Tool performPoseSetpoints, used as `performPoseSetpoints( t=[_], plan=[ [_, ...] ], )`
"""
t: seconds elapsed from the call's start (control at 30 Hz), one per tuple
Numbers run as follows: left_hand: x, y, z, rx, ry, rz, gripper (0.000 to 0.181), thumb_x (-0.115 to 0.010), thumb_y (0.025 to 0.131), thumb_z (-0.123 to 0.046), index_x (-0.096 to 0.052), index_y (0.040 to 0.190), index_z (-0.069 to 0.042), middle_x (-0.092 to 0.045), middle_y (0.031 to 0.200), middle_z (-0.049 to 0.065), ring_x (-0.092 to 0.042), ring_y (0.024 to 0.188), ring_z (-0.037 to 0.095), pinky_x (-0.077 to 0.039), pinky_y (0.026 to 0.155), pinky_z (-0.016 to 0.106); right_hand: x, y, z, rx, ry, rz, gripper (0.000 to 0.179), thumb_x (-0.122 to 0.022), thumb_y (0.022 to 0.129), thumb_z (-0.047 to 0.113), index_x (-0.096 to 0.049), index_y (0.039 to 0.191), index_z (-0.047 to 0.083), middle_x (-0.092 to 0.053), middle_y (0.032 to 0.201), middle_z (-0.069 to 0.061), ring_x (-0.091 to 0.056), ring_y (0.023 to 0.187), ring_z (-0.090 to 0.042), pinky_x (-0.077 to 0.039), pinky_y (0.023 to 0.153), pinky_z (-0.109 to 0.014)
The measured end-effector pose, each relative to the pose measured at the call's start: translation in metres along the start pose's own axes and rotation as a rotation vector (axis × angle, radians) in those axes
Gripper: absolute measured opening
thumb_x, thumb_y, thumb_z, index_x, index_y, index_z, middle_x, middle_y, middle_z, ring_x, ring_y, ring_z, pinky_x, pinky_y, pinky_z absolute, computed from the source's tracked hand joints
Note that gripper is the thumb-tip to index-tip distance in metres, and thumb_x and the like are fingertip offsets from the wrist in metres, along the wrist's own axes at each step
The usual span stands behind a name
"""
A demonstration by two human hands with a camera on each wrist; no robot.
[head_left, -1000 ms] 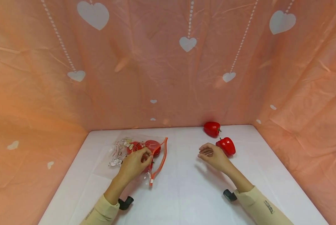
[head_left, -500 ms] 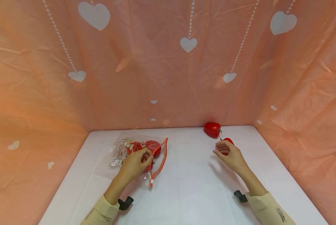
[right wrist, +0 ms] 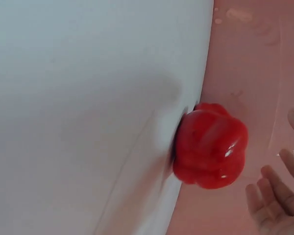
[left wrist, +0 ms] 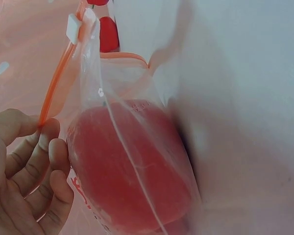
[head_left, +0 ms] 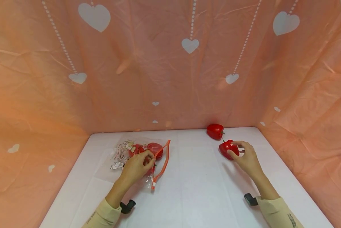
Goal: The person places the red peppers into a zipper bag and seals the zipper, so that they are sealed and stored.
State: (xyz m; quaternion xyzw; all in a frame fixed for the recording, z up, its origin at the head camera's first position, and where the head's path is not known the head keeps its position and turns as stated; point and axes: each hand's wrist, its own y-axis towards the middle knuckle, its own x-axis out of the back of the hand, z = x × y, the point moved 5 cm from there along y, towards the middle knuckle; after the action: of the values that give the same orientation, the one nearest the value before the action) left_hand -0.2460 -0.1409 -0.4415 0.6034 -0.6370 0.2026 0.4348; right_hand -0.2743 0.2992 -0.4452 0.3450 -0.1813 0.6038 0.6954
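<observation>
My left hand [head_left: 137, 165] pinches the orange zip edge [left wrist: 58, 81] of a clear printed plastic bag [head_left: 105, 169]. Several red bell peppers [head_left: 155, 149] lie inside the bag; the left wrist view shows a large one [left wrist: 132, 166] through the film. The bag's mouth gapes toward the right. Over on the right, my right hand [head_left: 248, 161] hovers at a loose red bell pepper [head_left: 227, 148], thumb and fingers spread. In the right wrist view a gap shows between its fingers [right wrist: 267, 193] and the pepper [right wrist: 213, 147].
Another red bell pepper [head_left: 215, 131] lies behind, by the table's back edge. An orange curtain [head_left: 170, 79] with pale hearts encloses the white table [head_left: 187, 196] at the back and sides. A white slider [left wrist: 73, 28] sits on the bag's zip.
My right hand has moved rightward, passing over the nearer loose pepper to its right side. The left hand and the bag have stayed in place.
</observation>
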Motion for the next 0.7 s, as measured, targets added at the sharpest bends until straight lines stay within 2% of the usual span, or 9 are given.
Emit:
performPoseSetpoints(
  t=[0.13,0.37,0.7],
  plan=[
    [0.001,0.000,-0.001,-0.011,-0.004,0.000,0.008,-0.078,0.099,-0.021,-0.070,0.098,-0.022,-0.060,0.074,-0.014,-0.051,0.067,0.008,-0.043,0.060,0.028,0.000,0.000,-0.009,-0.057,-0.013,0.024,0.062,-0.080,0.098,0.024,-0.051,0.147,-0.001,-0.050,0.147,-0.029,-0.046,0.134,-0.048,-0.053,0.102,-0.064],
    [-0.001,-0.001,-0.001,-0.014,-0.004,0.002,0.008,-0.078,0.099,-0.021,-0.070,0.098,-0.022,-0.059,0.074,-0.013,-0.051,0.066,0.008,-0.043,0.058,0.027,-0.004,0.002,-0.026,-0.182,-0.021,0.133,0.083,-0.081,0.097,0.033,-0.036,0.156,-0.006,-0.044,0.148,-0.035,-0.045,0.133,-0.053,-0.055,0.099,-0.063],
    [0.000,0.000,0.001,-0.021,-0.010,-0.007,0.009,-0.079,0.098,-0.021,-0.071,0.098,-0.021,-0.060,0.074,-0.014,-0.052,0.066,0.008,-0.044,0.058,0.027,-0.009,0.004,-0.034,-0.270,-0.003,0.194,0.089,-0.079,0.097,0.037,-0.031,0.157,-0.008,-0.044,0.149,-0.036,-0.047,0.133,-0.054,-0.054,0.102,-0.062]
  ],
)
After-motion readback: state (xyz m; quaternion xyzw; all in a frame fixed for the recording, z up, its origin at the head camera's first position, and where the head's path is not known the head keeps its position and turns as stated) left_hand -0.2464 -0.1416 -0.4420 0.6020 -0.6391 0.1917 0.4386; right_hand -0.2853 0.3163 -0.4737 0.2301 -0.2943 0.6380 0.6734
